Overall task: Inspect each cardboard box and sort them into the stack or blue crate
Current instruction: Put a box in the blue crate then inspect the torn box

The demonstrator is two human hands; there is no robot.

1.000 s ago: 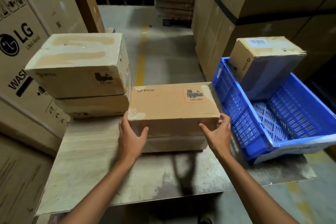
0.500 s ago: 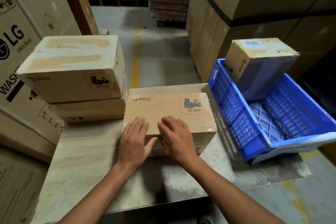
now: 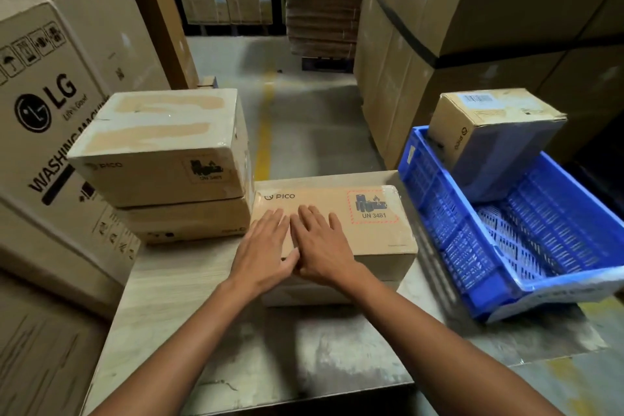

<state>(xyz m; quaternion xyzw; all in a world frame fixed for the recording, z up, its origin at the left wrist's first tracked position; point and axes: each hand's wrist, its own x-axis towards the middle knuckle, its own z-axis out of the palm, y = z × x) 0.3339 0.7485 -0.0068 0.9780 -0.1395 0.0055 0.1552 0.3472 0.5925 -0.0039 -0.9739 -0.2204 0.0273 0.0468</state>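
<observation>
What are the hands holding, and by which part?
Nothing is gripped. The left hand and right hand lie flat, fingers straight, on top of the box.

PICO, UN 3481 on centre box (image 3: 378, 236); LG, WASHING on left carton (image 3: 47, 132).

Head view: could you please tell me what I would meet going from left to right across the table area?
LG carton → stack of two boxes → PICO box → blue crate.
</observation>
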